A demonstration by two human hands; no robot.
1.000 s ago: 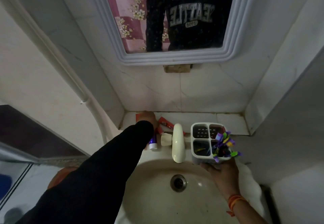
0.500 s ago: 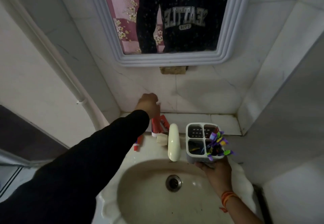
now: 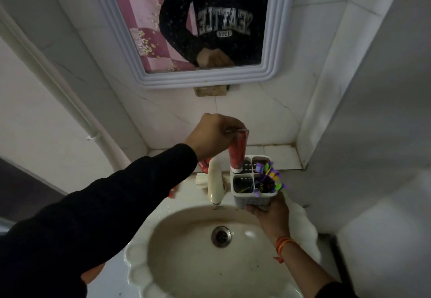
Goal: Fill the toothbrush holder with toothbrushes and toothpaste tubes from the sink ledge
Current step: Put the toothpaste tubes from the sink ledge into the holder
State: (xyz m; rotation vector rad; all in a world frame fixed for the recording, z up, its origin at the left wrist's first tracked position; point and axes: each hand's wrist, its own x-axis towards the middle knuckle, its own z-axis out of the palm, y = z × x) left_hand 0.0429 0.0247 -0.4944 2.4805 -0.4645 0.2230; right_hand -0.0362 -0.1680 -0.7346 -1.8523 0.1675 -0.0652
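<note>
My left hand point(image 3: 213, 134) pinches the flat end of a red toothpaste tube point(image 3: 237, 152), which hangs cap-down with its white cap at the back-left compartment of the white four-compartment holder point(image 3: 253, 200). My right hand point(image 3: 270, 213) grips the holder from below, over the sink's right rim. Purple and green toothbrushes point(image 3: 269, 177) stand in the front-right compartment. Another red tube point(image 3: 204, 165) lies on the ledge behind the tap, partly hidden by my sleeve.
A cream tap point(image 3: 215, 181) juts over the basin point(image 3: 186, 239) just left of the holder. The tiled ledge point(image 3: 282, 155) runs along the back wall. A mirror point(image 3: 205, 22) hangs above. A pipe point(image 3: 58, 83) runs down the left wall.
My left hand has lifted the red tube off the ledge and carried it right, over the holder. My right hand kept the holder nearly still.
</note>
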